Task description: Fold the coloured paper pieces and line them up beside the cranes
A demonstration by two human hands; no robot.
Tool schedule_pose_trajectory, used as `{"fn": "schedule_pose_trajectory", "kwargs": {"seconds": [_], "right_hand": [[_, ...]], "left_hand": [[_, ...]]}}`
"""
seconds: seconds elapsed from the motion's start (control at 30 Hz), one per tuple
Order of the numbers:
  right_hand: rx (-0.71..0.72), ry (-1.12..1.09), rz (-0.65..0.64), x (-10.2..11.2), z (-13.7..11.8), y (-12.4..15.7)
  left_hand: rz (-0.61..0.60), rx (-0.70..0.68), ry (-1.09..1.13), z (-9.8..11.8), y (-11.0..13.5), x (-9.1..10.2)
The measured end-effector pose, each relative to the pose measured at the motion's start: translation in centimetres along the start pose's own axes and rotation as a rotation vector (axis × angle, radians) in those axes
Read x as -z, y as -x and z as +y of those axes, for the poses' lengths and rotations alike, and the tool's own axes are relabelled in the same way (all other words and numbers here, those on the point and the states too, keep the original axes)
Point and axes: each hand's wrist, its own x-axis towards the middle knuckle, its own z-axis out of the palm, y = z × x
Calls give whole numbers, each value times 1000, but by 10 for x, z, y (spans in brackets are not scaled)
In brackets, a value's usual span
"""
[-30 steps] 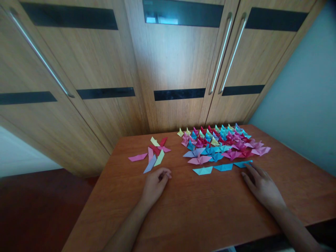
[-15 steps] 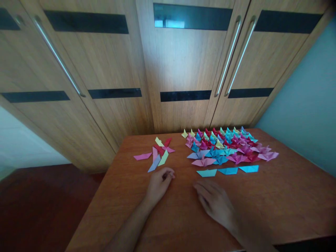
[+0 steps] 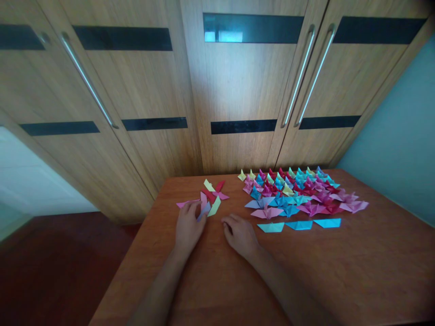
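My left hand (image 3: 189, 227) reaches over the near side of a loose pile of folded paper strips. Its thumb and fingers are apart around a lavender paper strip (image 3: 204, 211), which lies partly hidden under the hand. A pink strip (image 3: 183, 203) is just beyond the fingers, and a pale green strip (image 3: 214, 206) lies to their right. My right hand (image 3: 242, 236) rests low over the table with its fingers curled together, and no paper shows in them. To its right, three flat blue-green folded strips (image 3: 298, 225) lie in a row.
Several rows of folded paper cranes (image 3: 288, 190) in pink, red, blue and yellow cover the back right of the brown table (image 3: 217, 280). Behind the table stands a wooden wardrobe (image 3: 238, 81) with long metal handles. A pale blue wall (image 3: 401, 136) borders the right side.
My left hand has moved left and forward onto the paper pile, and its fingers have opened. My right hand has moved left, away from the row of blue-green strips. The view has shifted slightly.
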Motion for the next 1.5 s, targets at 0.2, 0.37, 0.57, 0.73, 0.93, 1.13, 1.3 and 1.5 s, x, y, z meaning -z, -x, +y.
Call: {"fn": "schedule_pose_trajectory", "kwargs": {"seconds": [0.2, 0.37, 0.57, 0.73, 0.93, 1.13, 1.3, 1.5], "right_hand": [[-23, -73, 13, -1, 3, 1], [-36, -158, 23, -3, 7, -1], [-28, -245, 64, -5, 10, 0], [-30, -279, 69, -4, 12, 0], [-12, -314, 96, -5, 13, 1], [-4, -347, 110, -5, 15, 1], [-40, -472, 143, -5, 18, 2], [-213, -827, 185, 2, 18, 4]], "left_hand": [[-175, -56, -307, 10, -5, -12], [-239, -157, -300, 14, -12, -18], [-169, -114, -300, 2, -3, -12], [-167, -67, -272, -4, -2, -7], [-165, -42, -124, -6, -5, -8], [-160, 10, 34, -10, -5, -6], [-148, 90, 263, -3, -8, -1], [-227, 164, 670, 28, -1, 0]]}}
